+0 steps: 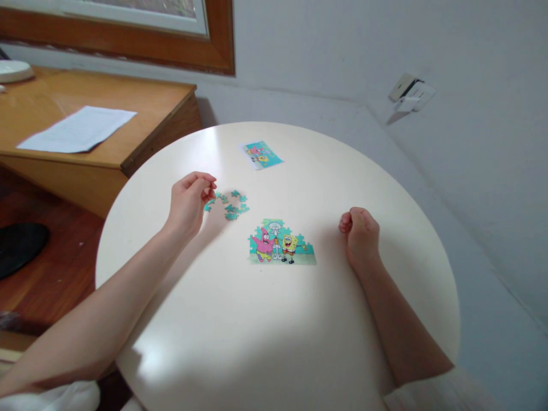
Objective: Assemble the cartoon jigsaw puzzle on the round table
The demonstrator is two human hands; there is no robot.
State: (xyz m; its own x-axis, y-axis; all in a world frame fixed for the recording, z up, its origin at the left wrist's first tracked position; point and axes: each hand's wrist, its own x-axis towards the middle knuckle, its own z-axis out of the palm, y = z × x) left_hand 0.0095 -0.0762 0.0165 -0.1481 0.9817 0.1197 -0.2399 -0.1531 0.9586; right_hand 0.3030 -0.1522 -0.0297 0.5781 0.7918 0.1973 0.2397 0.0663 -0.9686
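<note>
My left hand (pixel 188 202) hovers beside the loose jigsaw pieces (pixel 232 209). Its thumb and fingers are bent together, and whatever lies between the tips, if anything, is too small to make out. Several teal pieces lie scattered there, partly in the hand's shadow. Closer to me lies a partly joined jigsaw puzzle (pixel 280 244), flat on the table, showing a pink starfish, a pale squid and a yellow sponge figure. Its lower edge is straight; the upper edge is stepped with knobs. To the right of it, my right hand (pixel 362 236) rests in a loose fist, with nothing showing in it.
A small picture card (pixel 262 155) with similar figures lies toward the far side of the round white table (pixel 274 337). At the left stands a wooden desk (pixel 158 105) with a sheet of paper (pixel 79 129). A wall socket with a plug (pixel 413 94) is on the right.
</note>
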